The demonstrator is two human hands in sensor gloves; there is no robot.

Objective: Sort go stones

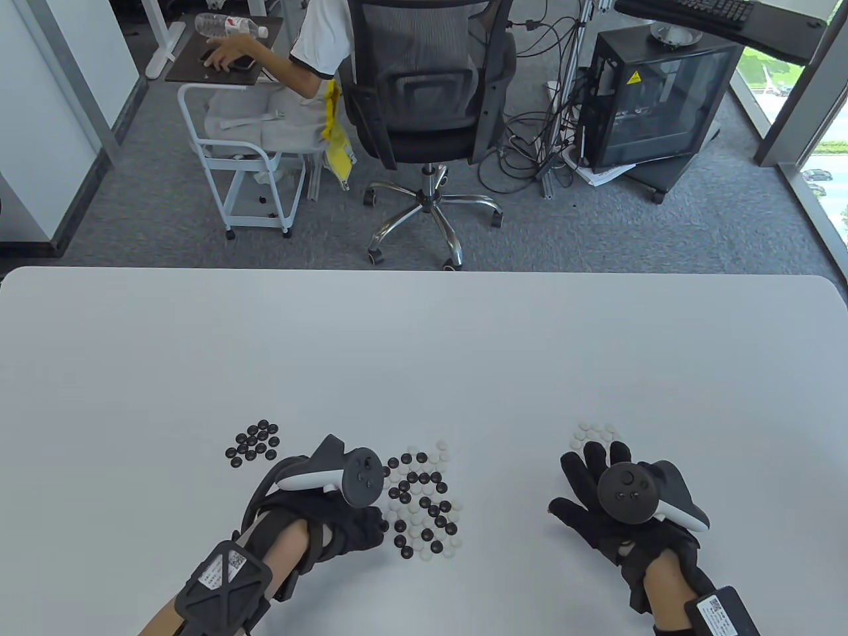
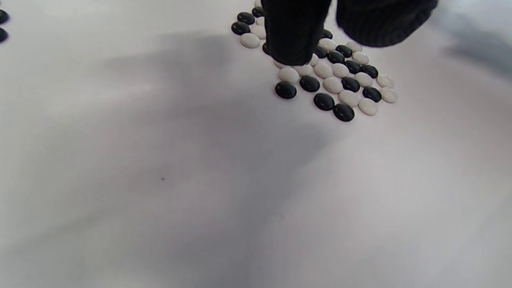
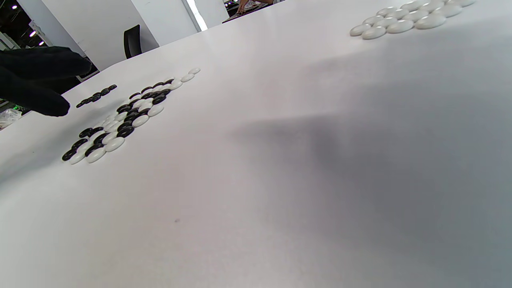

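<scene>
Lying loose on table point(image 1: 424, 344), mixed stones point(image 1: 424, 507), black pile point(image 1: 254, 442), white pile point(image 1: 594, 433)

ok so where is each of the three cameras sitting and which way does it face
Table view: overhead, facing down; shows left hand, right hand, both forearms.
Left wrist view: above the mixed stones, facing down; gloved fingers at top.
Right wrist view: low over the table, facing across it; glove at left edge.
All three share the mixed stones.

Black knitted sensor glove on the left hand point(image 1: 344, 523) and right hand point(image 1: 596, 510); grey-and-white tracker point(image 1: 338, 474) strapped on each; black wrist brackets carrying QR labels.
</scene>
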